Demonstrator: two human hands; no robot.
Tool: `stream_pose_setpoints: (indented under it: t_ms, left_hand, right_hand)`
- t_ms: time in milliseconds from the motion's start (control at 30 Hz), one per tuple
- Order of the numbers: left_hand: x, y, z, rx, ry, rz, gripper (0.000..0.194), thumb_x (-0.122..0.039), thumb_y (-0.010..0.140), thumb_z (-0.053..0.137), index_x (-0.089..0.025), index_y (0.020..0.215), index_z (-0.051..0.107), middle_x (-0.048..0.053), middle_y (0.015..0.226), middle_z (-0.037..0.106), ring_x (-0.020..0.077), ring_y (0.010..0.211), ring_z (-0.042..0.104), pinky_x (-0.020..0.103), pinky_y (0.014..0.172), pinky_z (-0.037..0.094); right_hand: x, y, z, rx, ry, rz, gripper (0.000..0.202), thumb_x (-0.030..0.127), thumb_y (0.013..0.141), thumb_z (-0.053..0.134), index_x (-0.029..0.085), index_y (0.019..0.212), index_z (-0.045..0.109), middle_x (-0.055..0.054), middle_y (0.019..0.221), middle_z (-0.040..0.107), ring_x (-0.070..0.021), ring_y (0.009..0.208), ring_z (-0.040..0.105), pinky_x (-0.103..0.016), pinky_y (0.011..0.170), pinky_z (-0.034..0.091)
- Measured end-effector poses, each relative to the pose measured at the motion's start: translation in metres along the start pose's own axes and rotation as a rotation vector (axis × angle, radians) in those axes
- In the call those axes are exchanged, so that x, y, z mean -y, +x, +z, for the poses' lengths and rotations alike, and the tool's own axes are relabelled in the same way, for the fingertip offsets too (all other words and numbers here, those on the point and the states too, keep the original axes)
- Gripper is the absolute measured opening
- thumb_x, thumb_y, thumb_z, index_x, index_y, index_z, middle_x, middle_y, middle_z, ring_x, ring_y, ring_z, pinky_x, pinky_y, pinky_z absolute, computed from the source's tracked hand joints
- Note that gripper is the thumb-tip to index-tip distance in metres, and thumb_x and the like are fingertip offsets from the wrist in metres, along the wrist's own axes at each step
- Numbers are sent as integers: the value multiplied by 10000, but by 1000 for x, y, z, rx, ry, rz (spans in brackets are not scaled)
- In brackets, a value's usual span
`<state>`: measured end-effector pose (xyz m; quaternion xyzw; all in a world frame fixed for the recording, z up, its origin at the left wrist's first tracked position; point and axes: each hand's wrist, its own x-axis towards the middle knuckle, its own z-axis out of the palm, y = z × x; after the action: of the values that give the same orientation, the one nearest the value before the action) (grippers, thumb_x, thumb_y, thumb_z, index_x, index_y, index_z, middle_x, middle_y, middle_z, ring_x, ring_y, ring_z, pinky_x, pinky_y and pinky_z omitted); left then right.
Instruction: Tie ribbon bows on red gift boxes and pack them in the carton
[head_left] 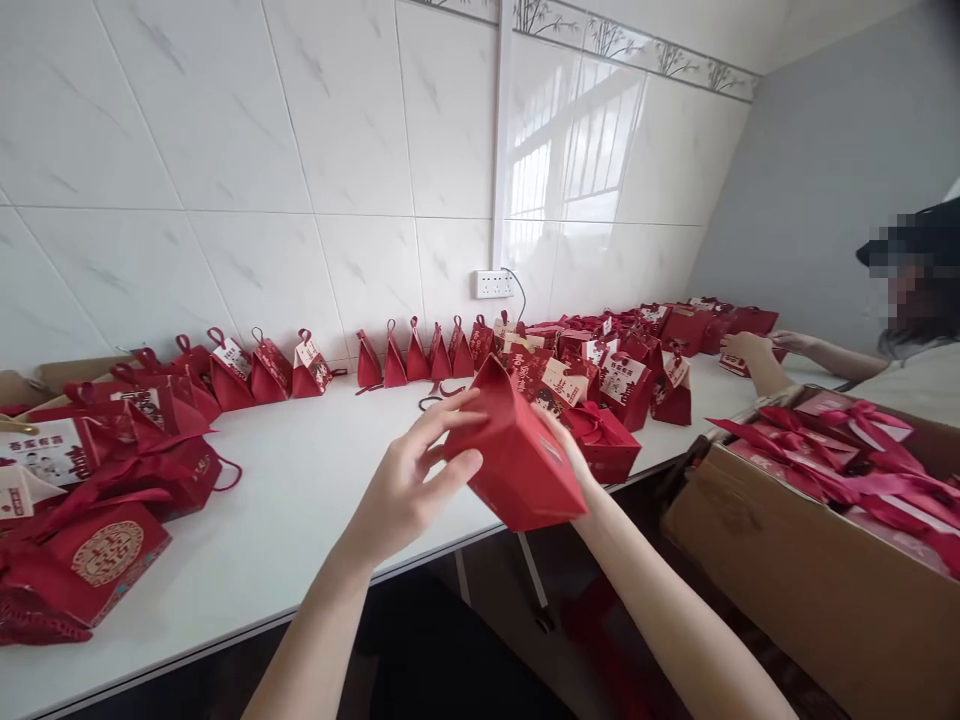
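A plain red folded box (517, 465) is held tilted above the front edge of the white table (300, 480). My left hand (420, 475) touches its left side, thumb and fingers against the card. Behind the box's right side is my right hand (566, 450), gripping it, with its fingers mostly hidden. Just beyond the box, red gift boxes with printed fronts crowd the table, among them a box with a ribbon bow (604, 450).
Small red pointed boxes (416, 355) line the wall. More boxes (112, 550) fill the table's left end. An open carton (750, 530) of ribboned boxes stands at right. Beyond it, another person's hands (750, 350) touch a box. A socket strip (493, 284) is on the wall.
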<state>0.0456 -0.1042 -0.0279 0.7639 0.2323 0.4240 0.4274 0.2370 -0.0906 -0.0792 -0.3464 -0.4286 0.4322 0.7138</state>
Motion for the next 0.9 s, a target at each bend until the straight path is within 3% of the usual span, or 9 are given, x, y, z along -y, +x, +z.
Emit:
stream_pose_setpoints:
  t_ms: [133,200,300,400,467,567,667,733,900]
  left_hand:
    - [19,-16,29,24,-72,-19,541,-478,799,575,-251,1267,427,107,1437,367,287,1275,415,392,998,426]
    - [33,-18,48,47,-70,-61,670,-442,731,666,-255,1299,365,113,1328,490,273,1179,510,387,939,471]
    - [49,-18,74,104,-122,-148,555,-420,717,681,-218,1188,466,96,1149,609,252,1035,602,361,841,522]
    - [53,-14,94,29,-288,-249,483,-445,745,649,-205,1138,504,84,1095,638,231,971,633,325,777,542]
    - [49,-8,102,-115,-406,-304,447,-443,757,637,-192,1111,532,83,1068,653,222,945,642,304,753,542]
    - [42,5,106,-229,-656,-427,365,-384,799,601,-153,1081,576,87,983,689,203,849,666,289,735,540]
    - [41,17,104,-151,-954,-661,289,-325,849,527,-148,1068,596,60,831,712,169,653,668,287,642,545]
    - [43,19,105,-91,-1113,-772,269,-303,868,486,-166,1074,591,38,753,708,163,576,655,281,563,532]
    - [45,14,116,54,-1283,-881,252,-284,857,487,-137,1026,601,45,673,693,182,552,648,285,521,516]
  right_hand:
    - [31,-28,-36,-198,-392,-354,325,489,742,594,171,677,616,12,550,586,-113,455,506,-214,416,404]
    - [48,-47,-50,-177,-730,-615,275,435,743,610,174,657,627,32,494,547,-92,420,466,-202,404,371]
    - [69,-74,-57,-85,-1085,-826,171,356,776,602,192,767,651,31,540,610,-90,428,518,-197,442,436]
    - [74,-96,-52,-239,-1230,-838,343,290,855,532,206,1187,537,-62,967,700,-170,808,675,-265,692,554]
    - [62,-113,-44,-338,-1371,-851,524,313,870,517,156,1351,379,-162,1270,558,-270,1194,520,-437,939,476]
    - [25,-150,-32,-22,-1610,-871,624,482,842,526,84,1314,439,-200,1323,510,-334,1336,328,-570,1089,241]
    - [-2,-186,-28,605,-1476,-982,338,374,898,455,125,1018,650,-80,1045,702,-198,1170,545,-353,1138,259]
    - [-1,-194,-31,657,-1389,-1054,282,262,886,441,106,959,664,-74,981,718,-183,1158,556,-310,1124,291]
    - [22,-163,-30,-147,-1537,-977,662,450,889,403,-47,1327,379,-291,1360,424,-338,1401,69,-581,1094,173]
